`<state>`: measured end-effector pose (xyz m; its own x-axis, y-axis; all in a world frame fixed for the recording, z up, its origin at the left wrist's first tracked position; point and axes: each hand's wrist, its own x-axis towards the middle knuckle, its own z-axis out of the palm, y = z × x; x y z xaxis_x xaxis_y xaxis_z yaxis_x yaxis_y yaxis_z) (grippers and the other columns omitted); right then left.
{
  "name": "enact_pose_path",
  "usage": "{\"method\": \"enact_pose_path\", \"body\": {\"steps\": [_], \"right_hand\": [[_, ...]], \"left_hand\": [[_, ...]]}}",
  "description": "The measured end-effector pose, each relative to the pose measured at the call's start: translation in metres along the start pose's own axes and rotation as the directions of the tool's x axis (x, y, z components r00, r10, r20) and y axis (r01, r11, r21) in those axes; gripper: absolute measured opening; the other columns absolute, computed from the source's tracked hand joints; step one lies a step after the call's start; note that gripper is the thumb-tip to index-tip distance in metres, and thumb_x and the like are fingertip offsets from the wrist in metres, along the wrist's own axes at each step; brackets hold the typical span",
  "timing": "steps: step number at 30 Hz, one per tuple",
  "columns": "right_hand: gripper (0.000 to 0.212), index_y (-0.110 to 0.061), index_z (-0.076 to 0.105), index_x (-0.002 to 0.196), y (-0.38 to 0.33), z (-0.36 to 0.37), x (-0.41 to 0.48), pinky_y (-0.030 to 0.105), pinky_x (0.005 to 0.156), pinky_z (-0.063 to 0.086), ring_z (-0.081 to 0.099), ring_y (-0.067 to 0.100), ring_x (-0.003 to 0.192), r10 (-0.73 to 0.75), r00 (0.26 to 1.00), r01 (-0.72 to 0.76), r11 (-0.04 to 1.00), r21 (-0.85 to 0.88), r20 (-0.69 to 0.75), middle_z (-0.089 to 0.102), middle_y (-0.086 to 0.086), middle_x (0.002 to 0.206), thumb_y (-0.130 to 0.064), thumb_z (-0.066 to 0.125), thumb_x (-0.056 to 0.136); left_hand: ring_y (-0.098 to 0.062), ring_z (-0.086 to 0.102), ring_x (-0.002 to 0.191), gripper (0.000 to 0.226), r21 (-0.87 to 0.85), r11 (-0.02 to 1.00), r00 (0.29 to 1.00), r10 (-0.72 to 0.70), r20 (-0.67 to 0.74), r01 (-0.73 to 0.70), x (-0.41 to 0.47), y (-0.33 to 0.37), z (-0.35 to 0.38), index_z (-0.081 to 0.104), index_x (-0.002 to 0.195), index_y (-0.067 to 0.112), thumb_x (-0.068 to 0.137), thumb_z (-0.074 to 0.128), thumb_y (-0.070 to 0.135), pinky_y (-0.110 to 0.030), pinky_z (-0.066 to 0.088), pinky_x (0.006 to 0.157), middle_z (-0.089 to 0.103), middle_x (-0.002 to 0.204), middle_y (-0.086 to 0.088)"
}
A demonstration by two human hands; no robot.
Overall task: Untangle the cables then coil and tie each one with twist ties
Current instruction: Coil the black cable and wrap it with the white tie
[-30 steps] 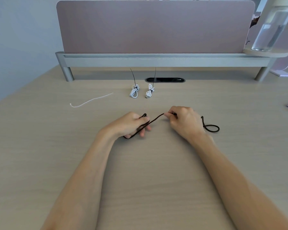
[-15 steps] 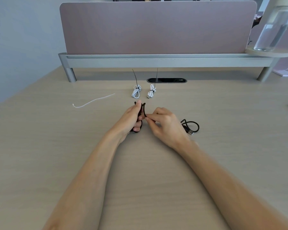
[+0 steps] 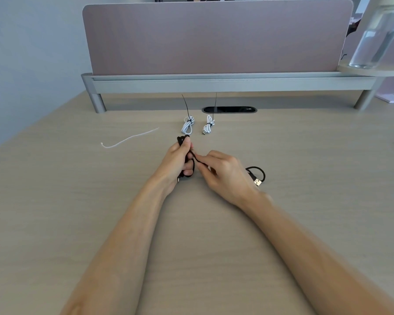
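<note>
Pale desk (image 3: 77, 223) is holding two tied white cables (image 3: 189, 121) at upper centre. Mid-frame, the left hand (image 3: 176, 160) is gripping the coil of the black cable (image 3: 182, 139) while the right hand (image 3: 225, 173) is pinching its strand. Coiling seems underway, and the next move is calling for winding in the tail at right.
</note>
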<state>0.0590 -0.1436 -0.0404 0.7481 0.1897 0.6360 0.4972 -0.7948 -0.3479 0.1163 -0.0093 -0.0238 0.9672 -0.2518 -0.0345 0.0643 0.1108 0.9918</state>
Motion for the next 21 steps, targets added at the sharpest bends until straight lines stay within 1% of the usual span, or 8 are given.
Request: {"method": "enact_pose_path", "body": {"steps": [7,10,11,13,15,17,19,21], "right_hand": [[0.019,-0.016,0.072,0.102,-0.004,0.006,-0.005,0.035,0.06,0.049,0.055,0.017,0.064,-0.031,0.984,0.013,0.994,0.105,0.176,0.062,-0.005,0.077,-0.02,0.057,0.091],[0.017,-0.016,0.073,0.101,-0.006,0.004,-0.007,0.032,0.061,0.047,0.054,0.014,0.066,-0.049,0.977,0.024,0.993,0.119,0.207,0.058,-0.01,0.075,-0.02,0.059,0.091],[0.016,-0.016,0.073,0.098,-0.006,0.003,-0.007,0.032,0.062,0.048,0.054,0.013,0.066,-0.039,0.974,0.012,0.993,0.121,0.224,0.056,-0.012,0.074,-0.021,0.059,0.091],[0.014,-0.018,0.071,0.091,-0.003,0.0,-0.005,0.035,0.066,0.049,0.054,0.013,0.068,-0.011,0.964,-0.017,0.995,0.102,0.267,0.06,-0.011,0.077,-0.024,0.059,0.091],[0.014,-0.018,0.069,0.088,0.003,-0.005,-0.003,0.037,0.068,0.049,0.058,0.018,0.074,0.006,0.96,-0.017,0.999,0.037,0.279,0.063,-0.007,0.081,-0.026,0.057,0.092],[0.017,-0.016,0.068,0.089,0.013,-0.013,-0.001,0.032,0.065,0.045,0.06,0.024,0.081,0.023,0.969,-0.001,0.996,-0.086,0.248,0.063,-0.002,0.084,-0.026,0.055,0.093],[0.019,-0.016,0.068,0.093,0.024,-0.021,-0.001,0.028,0.064,0.035,0.06,0.026,0.088,0.061,0.978,-0.018,0.978,-0.208,0.2,0.061,0.001,0.086,-0.027,0.053,0.095],[0.022,-0.016,0.068,0.093,0.032,-0.025,-0.001,0.029,0.066,0.033,0.058,0.025,0.091,0.132,0.979,-0.088,0.96,-0.267,0.153,0.061,0.001,0.087,-0.031,0.053,0.096]], "left_hand": [[-0.011,0.032,0.056,0.033,-0.186,0.982,0.999,0.02,-0.03,-0.025,0.007,0.0,-0.008,0.042,0.079,0.021,0.104,0.03,0.038,-0.025,0.029,0.053,0.045,0.061,0.008],[-0.011,0.044,0.055,0.034,-0.457,0.889,1.0,0.014,-0.022,-0.022,0.006,0.004,-0.009,0.042,0.077,0.017,0.104,0.032,0.035,-0.023,0.047,0.061,0.036,0.054,0.007],[-0.01,0.043,0.049,0.033,-0.529,0.848,1.0,0.001,-0.008,-0.005,0.006,0.006,-0.011,0.042,0.077,0.017,0.104,0.033,0.034,-0.021,0.048,0.055,0.034,0.054,0.007],[-0.006,0.029,0.037,0.032,-0.543,0.838,0.999,-0.048,0.023,0.052,0.004,0.009,-0.014,0.042,0.078,0.017,0.104,0.034,0.033,-0.016,0.033,0.037,0.032,0.053,0.008],[-0.003,0.02,0.034,0.031,-0.342,0.936,0.997,-0.082,0.013,0.082,0.002,0.008,-0.015,0.041,0.078,0.017,0.105,0.034,0.031,-0.016,0.018,0.031,0.031,0.054,0.008],[-0.004,0.019,0.034,0.029,0.041,0.997,0.998,-0.069,-0.013,0.069,0.0,0.004,-0.013,0.042,0.079,0.017,0.105,0.036,0.028,-0.013,0.014,0.035,0.032,0.058,0.004],[-0.006,0.02,0.034,0.027,0.332,0.941,0.997,-0.073,0.023,0.061,-0.003,0.002,-0.01,0.047,0.082,0.013,0.104,0.038,0.027,-0.012,0.015,0.037,0.041,0.062,0.0],[-0.007,0.02,0.034,0.026,0.462,0.885,0.99,-0.111,0.089,0.058,-0.006,0.005,-0.008,0.053,0.086,0.011,0.102,0.041,0.027,-0.014,0.016,0.037,0.055,0.066,-0.003]]}}
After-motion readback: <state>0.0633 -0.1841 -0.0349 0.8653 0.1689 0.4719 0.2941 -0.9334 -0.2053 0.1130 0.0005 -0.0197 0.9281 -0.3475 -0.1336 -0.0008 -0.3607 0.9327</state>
